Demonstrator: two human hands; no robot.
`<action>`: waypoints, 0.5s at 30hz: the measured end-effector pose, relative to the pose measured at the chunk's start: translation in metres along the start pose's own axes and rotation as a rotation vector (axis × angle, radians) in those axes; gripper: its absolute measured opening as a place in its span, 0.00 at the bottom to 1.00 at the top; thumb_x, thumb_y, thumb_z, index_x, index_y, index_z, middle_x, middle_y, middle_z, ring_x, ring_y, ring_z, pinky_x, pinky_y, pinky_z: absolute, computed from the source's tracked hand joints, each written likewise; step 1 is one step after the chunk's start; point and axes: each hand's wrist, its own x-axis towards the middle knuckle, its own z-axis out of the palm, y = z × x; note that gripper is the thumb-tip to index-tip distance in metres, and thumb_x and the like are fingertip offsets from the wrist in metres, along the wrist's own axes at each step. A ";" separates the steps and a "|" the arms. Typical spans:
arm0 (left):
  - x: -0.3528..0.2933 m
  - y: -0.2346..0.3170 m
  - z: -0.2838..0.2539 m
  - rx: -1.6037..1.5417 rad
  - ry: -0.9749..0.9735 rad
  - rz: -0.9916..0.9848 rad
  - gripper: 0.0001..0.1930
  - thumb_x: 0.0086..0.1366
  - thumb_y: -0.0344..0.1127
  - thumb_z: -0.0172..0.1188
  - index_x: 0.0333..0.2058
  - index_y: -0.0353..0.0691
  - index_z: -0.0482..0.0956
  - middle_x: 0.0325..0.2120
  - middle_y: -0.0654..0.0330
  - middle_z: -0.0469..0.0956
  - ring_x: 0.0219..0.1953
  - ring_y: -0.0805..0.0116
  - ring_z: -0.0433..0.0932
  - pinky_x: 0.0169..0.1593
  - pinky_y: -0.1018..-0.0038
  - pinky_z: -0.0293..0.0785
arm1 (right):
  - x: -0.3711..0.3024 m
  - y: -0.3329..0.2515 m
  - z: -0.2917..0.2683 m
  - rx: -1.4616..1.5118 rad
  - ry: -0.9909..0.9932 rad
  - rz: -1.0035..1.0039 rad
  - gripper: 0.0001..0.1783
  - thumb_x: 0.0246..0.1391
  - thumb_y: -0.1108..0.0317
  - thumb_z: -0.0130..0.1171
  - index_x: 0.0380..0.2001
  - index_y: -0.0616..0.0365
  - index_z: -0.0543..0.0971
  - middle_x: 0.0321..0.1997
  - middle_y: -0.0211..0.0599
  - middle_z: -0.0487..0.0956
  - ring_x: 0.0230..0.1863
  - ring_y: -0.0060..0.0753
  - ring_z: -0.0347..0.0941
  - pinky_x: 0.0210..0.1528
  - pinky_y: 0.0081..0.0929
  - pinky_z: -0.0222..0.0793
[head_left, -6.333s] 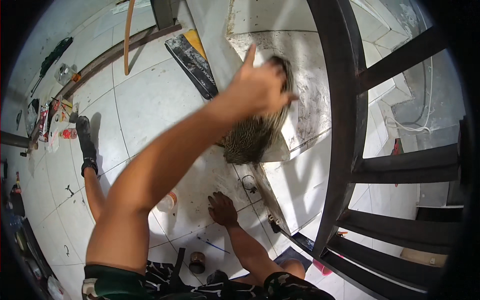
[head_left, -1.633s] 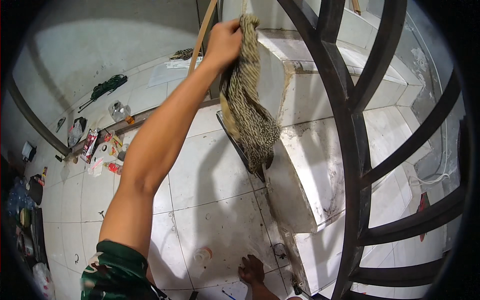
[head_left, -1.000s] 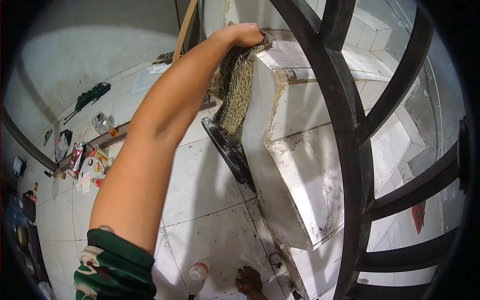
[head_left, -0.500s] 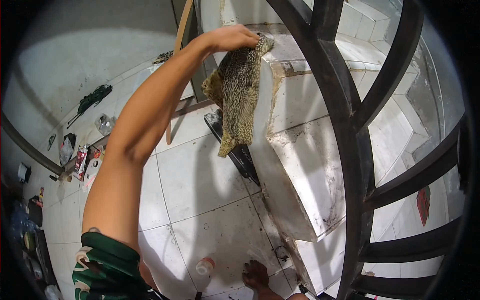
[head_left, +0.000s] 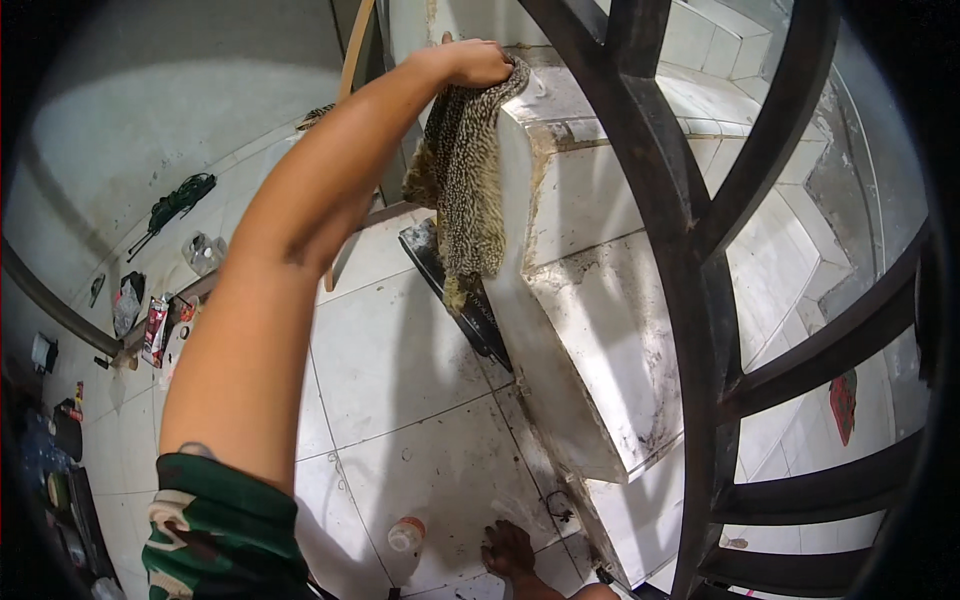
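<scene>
My left hand (head_left: 478,62) reaches far forward, its fingers closed on the top of a dark, pale-speckled cloth with yellowish edges (head_left: 470,180). The cloth hangs down the side of the white tiled stairs (head_left: 610,190), its upper end resting at the edge of a step. Part of my grip is hidden behind the back of the hand. Behind the cloth's lower end, a flat black box-like thing (head_left: 488,338) leans by the stair base. My right hand is out of view.
A dark metal railing (head_left: 690,290) curves across the right side. On the tiled floor stand a small bottle-like container (head_left: 406,535) and a bare foot (head_left: 510,550). At left lie a dark green folded umbrella-like bundle (head_left: 180,205), a clear plastic bag (head_left: 203,252) and several packets.
My left hand has shifted slightly up and left with the cloth still in it. The cloth hangs narrower, its lower end a little changed in shape. The view has shifted slightly.
</scene>
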 end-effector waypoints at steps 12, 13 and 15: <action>-0.075 0.079 -0.002 -0.411 0.149 0.309 0.17 0.54 0.43 0.51 0.39 0.41 0.78 0.47 0.55 0.73 0.54 0.57 0.67 0.62 0.52 0.46 | -0.003 0.006 -0.010 -0.020 0.074 -0.035 0.28 0.36 0.55 0.61 0.44 0.49 0.72 0.51 0.45 0.67 0.55 0.47 0.61 0.55 0.43 0.56; -0.081 0.086 0.006 -0.395 0.216 0.391 0.14 0.52 0.41 0.56 0.36 0.42 0.79 0.45 0.56 0.75 0.54 0.59 0.67 0.61 0.50 0.48 | -0.004 0.007 -0.009 -0.033 0.034 0.000 0.28 0.36 0.55 0.61 0.44 0.49 0.72 0.51 0.45 0.67 0.56 0.47 0.60 0.55 0.43 0.56; -0.086 0.088 0.015 -0.256 0.468 0.502 0.11 0.49 0.38 0.60 0.32 0.42 0.79 0.40 0.58 0.77 0.52 0.62 0.68 0.60 0.52 0.55 | 0.002 0.004 -0.004 -0.040 0.002 -0.015 0.28 0.37 0.55 0.60 0.45 0.49 0.71 0.52 0.45 0.66 0.56 0.47 0.60 0.56 0.43 0.56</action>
